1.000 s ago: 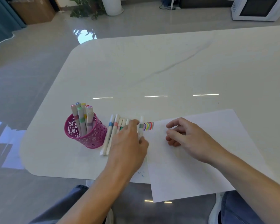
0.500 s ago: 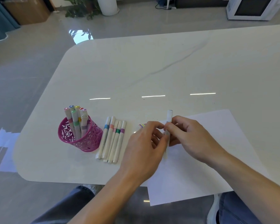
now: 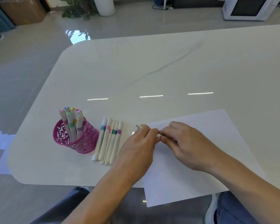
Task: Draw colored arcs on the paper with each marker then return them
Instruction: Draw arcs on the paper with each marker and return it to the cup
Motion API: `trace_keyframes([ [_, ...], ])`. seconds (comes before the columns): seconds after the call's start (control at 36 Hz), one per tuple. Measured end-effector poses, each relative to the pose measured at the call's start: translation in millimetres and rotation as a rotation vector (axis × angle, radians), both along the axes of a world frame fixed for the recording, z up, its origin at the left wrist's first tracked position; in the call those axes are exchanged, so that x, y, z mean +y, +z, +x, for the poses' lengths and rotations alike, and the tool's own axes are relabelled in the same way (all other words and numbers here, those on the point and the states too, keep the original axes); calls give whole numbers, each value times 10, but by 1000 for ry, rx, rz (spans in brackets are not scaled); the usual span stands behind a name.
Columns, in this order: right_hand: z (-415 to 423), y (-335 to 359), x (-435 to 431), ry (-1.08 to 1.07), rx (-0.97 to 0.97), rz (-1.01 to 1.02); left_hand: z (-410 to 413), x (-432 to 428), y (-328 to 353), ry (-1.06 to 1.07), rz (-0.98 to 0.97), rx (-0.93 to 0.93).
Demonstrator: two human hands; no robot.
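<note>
A white sheet of paper [image 3: 200, 159] lies at the table's near edge, with small coloured arcs [image 3: 141, 126] at its top left corner. Over the paper both hands meet on one white marker [image 3: 158, 135], of which only a short bit shows. My left hand [image 3: 139, 143] pinches one end and my right hand [image 3: 183, 143] grips the other. Left of the paper several capped white markers [image 3: 109, 139] lie side by side. A pink mesh cup [image 3: 74, 138] further left holds several more markers [image 3: 71, 120] upright.
The white marble table [image 3: 152, 70] stretches far behind the paper. Its rounded near-left corner lies just below the cup. The paper overhangs the near edge. A white microwave [image 3: 249, 8] and a potted plant [image 3: 78, 8] stand on the floor beyond.
My left hand picked a marker from beside the row and carried it right over the paper. My right hand took hold of it too; the marker now lies low between both hands.
</note>
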State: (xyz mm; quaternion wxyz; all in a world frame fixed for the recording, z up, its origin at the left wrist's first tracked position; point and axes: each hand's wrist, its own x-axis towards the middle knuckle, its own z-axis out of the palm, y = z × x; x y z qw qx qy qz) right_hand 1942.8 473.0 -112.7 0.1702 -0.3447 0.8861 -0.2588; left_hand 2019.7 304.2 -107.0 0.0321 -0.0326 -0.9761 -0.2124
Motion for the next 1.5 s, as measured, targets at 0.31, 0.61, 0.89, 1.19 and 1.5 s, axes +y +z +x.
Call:
trace_keyframes([
  [0.31, -1, 38, 5, 32, 106, 117, -36, -57, 80, 58, 92, 63],
  [0.61, 17, 97, -19, 32, 130, 28, -27, -115, 140, 4, 109, 133],
  [0.89, 14, 109, -9, -2, 118, 18, -24, -138, 128, -6, 141, 176],
  [1.19, -75, 154, 86, -117, 34, -25, -26, -249, 217, 64, 115, 206],
  [1.5, -100, 56, 64, -215, -224, -120, 8, -276, -6, 163, 51, 68],
])
